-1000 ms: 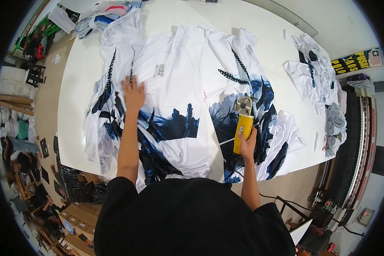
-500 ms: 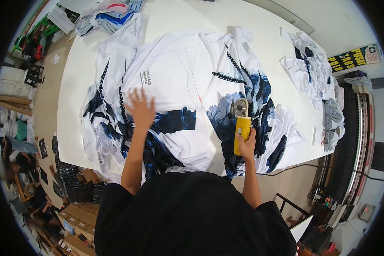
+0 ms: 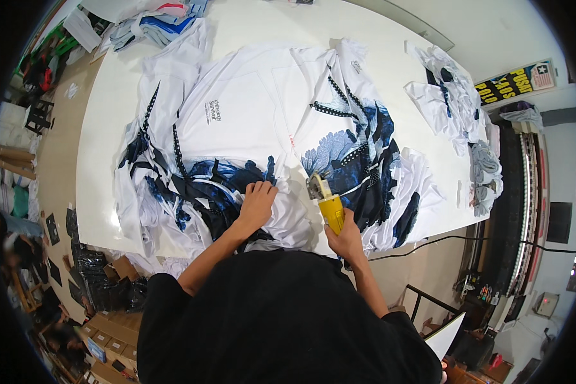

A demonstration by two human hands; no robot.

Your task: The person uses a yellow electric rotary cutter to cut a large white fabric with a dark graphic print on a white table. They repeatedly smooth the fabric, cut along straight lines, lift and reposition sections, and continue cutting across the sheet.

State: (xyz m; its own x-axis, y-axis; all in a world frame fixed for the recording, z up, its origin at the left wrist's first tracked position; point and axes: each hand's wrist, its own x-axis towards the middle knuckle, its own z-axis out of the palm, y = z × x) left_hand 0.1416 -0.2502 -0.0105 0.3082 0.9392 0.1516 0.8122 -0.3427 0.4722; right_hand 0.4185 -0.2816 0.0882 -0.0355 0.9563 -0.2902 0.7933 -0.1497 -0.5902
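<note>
Printed white fabric (image 3: 243,83) with dark blue patterned areas lies across the white table in front of me. My left hand (image 3: 257,203) rests at the lower edge of its printed panel, fingers bent and closed on the cloth near the middle. In my right hand (image 3: 345,235) is a yellow handheld electric fabric cutter (image 3: 331,212). Its round metal head points away from me, beside the fabric's blue coral-like print. Bunched dark blue and white cloth (image 3: 217,217) lies under and left of my left forearm.
Folded garments (image 3: 157,29) are stacked at the far left of the white table (image 3: 99,185). More cut cloth (image 3: 438,96) and grey bundles (image 3: 486,169) lie at the right. A black cable (image 3: 429,243) runs off to the right. Cardboard boxes (image 3: 118,333) stand on the floor at left.
My left hand has moved right and nearer, from spread flat to bent on the fabric's lower edge. The cutter has moved left and nearer in my right hand, its head now tilted left.
</note>
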